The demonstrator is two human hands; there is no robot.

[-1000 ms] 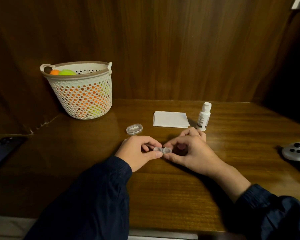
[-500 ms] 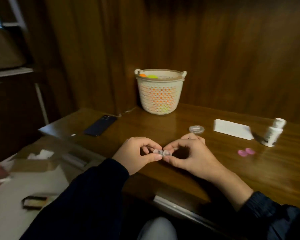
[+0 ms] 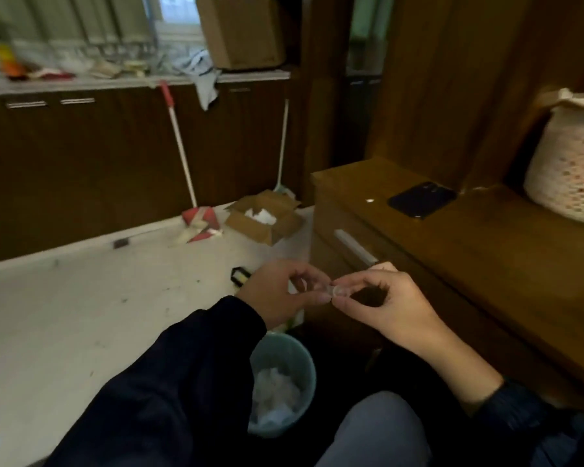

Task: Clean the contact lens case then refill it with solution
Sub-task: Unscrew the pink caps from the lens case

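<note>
Both hands hold the small clear contact lens case (image 3: 338, 291) in the air, beside the wooden desk (image 3: 486, 251) and above a teal waste bin (image 3: 284, 362) with crumpled paper. The left hand (image 3: 277, 293) pinches its left end and the right hand (image 3: 385, 305) pinches its right end. A dark phone (image 3: 421, 198) lies on the desk, near a white basket (image 3: 567, 170).

The worktop (image 3: 506, 264) stands at the right, bearing a phone (image 3: 421, 198) and, right of that, a basket (image 3: 567, 176). Left of the worktop, off its edge, both hands (image 3: 338, 294) hold the lens case (image 3: 338, 291) above a bin (image 3: 280, 382) on the floor (image 3: 81, 315)
</note>
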